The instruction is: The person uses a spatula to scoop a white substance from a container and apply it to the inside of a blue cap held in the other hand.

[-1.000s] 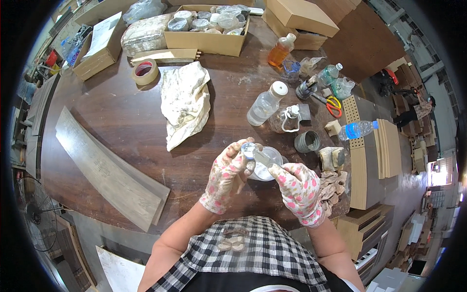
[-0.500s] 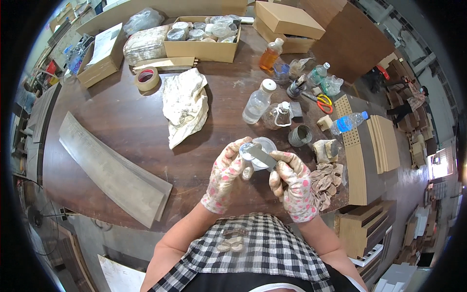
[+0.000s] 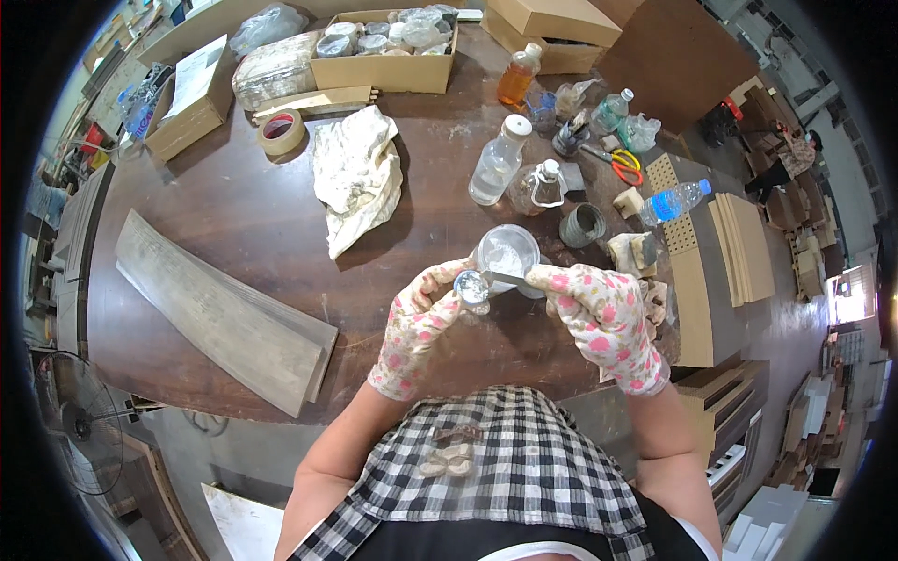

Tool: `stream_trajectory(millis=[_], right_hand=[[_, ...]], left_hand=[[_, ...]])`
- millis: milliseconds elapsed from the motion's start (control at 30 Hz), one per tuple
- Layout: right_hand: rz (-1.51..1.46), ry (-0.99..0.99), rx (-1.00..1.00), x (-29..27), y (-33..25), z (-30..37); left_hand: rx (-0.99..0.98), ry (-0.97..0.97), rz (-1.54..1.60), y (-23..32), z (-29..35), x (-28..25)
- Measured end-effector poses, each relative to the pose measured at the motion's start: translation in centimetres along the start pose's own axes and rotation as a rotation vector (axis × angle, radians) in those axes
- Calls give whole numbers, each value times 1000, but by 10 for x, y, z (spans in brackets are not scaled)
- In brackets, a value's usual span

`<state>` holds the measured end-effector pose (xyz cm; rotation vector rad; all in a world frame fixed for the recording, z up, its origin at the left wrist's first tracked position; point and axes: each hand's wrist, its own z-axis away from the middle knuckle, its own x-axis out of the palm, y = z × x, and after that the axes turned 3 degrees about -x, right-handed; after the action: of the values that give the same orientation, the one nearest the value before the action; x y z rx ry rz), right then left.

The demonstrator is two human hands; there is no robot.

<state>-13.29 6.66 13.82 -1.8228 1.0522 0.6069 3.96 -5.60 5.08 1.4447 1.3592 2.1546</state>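
Note:
My left hand (image 3: 416, 327), in a white glove with pink print, pinches a small round container (image 3: 470, 286) with whitish stuff inside. In my right hand (image 3: 606, 323), gloved alike, is a flat grey metal scraper (image 3: 508, 279), its tip at the container's rim. Just beyond my hands stands a clear plastic cup (image 3: 505, 241) holding white material. Behind it are a clear glass bottle with a white cap (image 3: 496, 166) and a squat jar with a wire clasp (image 3: 536, 190). A dark ribbed pot (image 3: 583, 225) is right of the cup.
Long grey-brown panels (image 3: 220, 313) lie at the left. A stained cloth (image 3: 355, 178), a tape roll (image 3: 281, 133) and a carton of small jars (image 3: 383, 70) are farther back. At the right are scissors (image 3: 622, 168), a water bottle (image 3: 675, 203) and stacked boards (image 3: 739, 248).
My right hand has shifted right and turned palm down, and the scraper now shows nearly edge-on. My left hand has moved slightly left with the small container. The clear cup is now less covered.

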Motion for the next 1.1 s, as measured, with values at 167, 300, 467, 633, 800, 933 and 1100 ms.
stream_trajectory(millis=[167,300,467,633,800,933,1100], right_hand=[[-45,-44,-8,7,10,2],[-42,-54,-1,7,5,4],[18,-106,-5,7,-5,9],[-108,-102,189,10,-11,8],[-11,-98,103,15,1,0],[-8,-138,136,14,2,-1],[5,-162,135,15,-4,2]], left_hand=[[-70,-1,66,-6,2,-8],[-90,15,60,-7,3,-11],[-56,23,96,-11,-3,-13],[38,47,56,-12,-5,-11],[33,33,56,-13,-5,-14],[19,33,45,-11,-5,-16],[33,49,4,-13,-7,-20]])
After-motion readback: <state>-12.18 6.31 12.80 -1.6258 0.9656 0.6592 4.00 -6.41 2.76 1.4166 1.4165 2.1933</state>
